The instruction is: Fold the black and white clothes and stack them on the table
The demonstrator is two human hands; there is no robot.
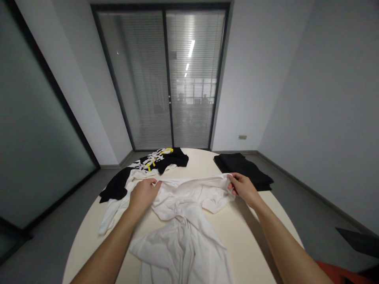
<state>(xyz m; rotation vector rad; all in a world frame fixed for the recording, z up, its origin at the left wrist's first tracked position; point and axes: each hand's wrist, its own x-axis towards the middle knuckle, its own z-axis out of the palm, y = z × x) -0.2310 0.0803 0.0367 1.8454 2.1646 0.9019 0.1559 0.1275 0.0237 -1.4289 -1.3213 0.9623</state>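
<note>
Nearest me the white shirt (183,221) lies crumpled on the round table (260,225), its lower end cut off by the frame bottom. Mid-table my left hand (143,195) is closed on its top edge, fingertips hidden in cloth, & my right hand (243,188) pinches the same edge btwn thumb and fingers. Farther back: a black printed shirt (154,161) at left, overlapping white cloth I can't tell apart, and a folded black pile (242,167) at right.

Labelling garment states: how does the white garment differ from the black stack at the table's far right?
The white garment is crumpled and spread out; the black stack is folded flat. The white garment is gripped by the left hand and right hand; the black stack lies unheld. Both rest on the round table.
</note>
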